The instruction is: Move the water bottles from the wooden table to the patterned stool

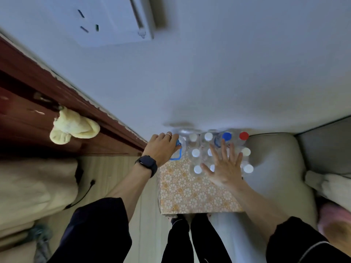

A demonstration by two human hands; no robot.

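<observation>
My left hand (161, 147) wraps the upright clear blue-labelled plastic bottle (178, 149) at the orange floral-patterned stool's (190, 192) left edge; right hand (226, 168) hovers flat, empty.

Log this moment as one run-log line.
left hand: gripping blue-handled bottle at stool corner | right hand: open, flat over bottles | stage: placing

One head-worn wide-angle view only, looking steeply down from above onto the orange floral-patterned stool top (191, 194) pushed against the pale wall (228, 82). Close enough that both forearms fill the lower frame. Edges strongly bent by the lens. No second view to overlap.
</observation>
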